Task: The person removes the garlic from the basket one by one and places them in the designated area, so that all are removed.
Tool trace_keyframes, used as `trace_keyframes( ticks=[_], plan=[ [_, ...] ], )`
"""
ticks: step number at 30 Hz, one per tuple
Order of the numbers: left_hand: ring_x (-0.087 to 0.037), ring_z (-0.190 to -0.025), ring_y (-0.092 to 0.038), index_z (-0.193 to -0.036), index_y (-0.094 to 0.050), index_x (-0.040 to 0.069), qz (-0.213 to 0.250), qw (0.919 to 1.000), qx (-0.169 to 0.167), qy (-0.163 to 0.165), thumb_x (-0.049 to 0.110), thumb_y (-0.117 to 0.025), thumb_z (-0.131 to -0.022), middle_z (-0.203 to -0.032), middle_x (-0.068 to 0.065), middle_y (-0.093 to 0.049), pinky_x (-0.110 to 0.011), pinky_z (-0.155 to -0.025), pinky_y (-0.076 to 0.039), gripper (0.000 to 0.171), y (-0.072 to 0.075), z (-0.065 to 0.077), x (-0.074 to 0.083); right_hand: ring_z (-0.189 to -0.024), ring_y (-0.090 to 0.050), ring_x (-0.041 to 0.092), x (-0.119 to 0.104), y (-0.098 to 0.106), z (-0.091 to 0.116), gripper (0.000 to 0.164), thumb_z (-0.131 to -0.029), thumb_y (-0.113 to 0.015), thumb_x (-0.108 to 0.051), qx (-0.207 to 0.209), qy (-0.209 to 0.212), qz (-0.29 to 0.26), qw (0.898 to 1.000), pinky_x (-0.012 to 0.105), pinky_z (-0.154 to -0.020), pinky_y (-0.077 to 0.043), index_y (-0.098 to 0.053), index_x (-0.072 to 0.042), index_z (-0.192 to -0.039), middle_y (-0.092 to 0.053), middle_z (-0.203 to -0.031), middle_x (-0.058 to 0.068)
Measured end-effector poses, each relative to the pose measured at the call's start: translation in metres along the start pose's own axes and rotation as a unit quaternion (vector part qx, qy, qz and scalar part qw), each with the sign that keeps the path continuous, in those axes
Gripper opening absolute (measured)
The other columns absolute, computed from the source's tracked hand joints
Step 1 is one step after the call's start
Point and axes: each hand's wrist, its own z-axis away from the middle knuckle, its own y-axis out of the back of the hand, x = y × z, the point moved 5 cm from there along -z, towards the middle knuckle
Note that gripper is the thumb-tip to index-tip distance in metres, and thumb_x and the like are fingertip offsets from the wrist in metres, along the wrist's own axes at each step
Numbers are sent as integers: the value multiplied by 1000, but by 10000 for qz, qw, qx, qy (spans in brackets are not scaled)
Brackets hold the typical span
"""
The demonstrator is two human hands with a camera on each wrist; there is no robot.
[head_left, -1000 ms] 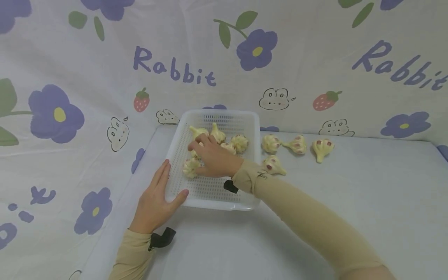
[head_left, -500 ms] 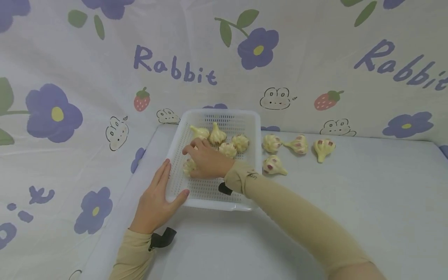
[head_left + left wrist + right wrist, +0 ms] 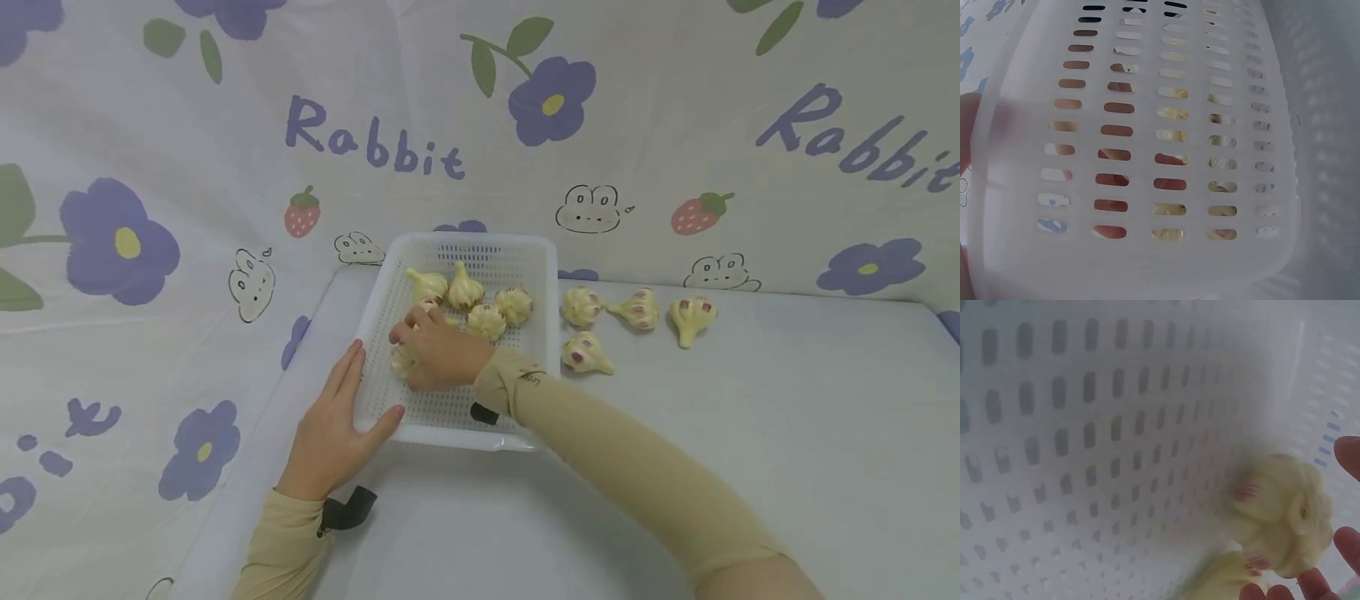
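A white perforated plastic basket holds several pale-yellow garlic bulbs with reddish streaks. My right hand is down inside it, fingers curled around a garlic bulb near the left wall. In the right wrist view, fingertips lie right at the edge of this garlic bulb, and another garlic bulb sits close beside it. My left hand rests at the basket's front left corner, fingers straight along the outer wall and thumb at the front rim. The left wrist view mostly shows the slotted basket wall.
Several garlic bulbs lie on the white table just right of the basket, the farthest being a garlic bulb with its stem toward me. Inside, more garlic bulbs cluster toward the back. A printed cloth hangs behind the table.
My right hand has shifted slightly left and toward me inside the basket, showing more of the garlic bulbs behind it. My left hand and the basket have stayed in place.
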Motion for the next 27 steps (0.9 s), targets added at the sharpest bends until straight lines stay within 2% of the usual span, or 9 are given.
trace_keyframes(
  ticks=[6,12,19,27],
  plan=[
    [-36,-148,-46,-162,-32,1,8,10000,44,-31,45,-73,-92,-170,-11,-31,-59,-107,-50,92,0,0,-1,-130,-43,27,-1,-1,0,61,-92,-73,-27,-209,-12,132,9997,38,-97,-56,-49,-19,-148,-43,-146,11],
    [-36,-148,-45,-162,-32,1,49,10000,61,-51,45,-73,-92,-170,-11,-31,-58,-108,-50,92,1,0,-1,-127,-45,24,-3,-6,1,61,-93,-73,-24,-347,157,170,9991,37,-99,-55,-49,-18,-148,-47,-143,10],
    [-37,-147,-46,-162,-33,0,59,9999,83,-106,44,-74,-91,-170,-12,-32,-59,-107,-50,92,1,0,-1,-124,-46,23,-4,-12,-2,62,-89,-80,-24,-336,326,467,9978,34,-101,-51,-51,-19,-143,-50,-139,8],
    [-36,-148,-45,-162,-32,1,25,10000,45,-64,44,-74,-91,-170,-11,-31,-58,-108,-49,93,1,1,-3,-120,-45,21,-9,-13,2,61,-88,-79,-18,-526,247,573,9967,29,-91,-54,-53,-20,-143,-48,-136,7]
  ],
)
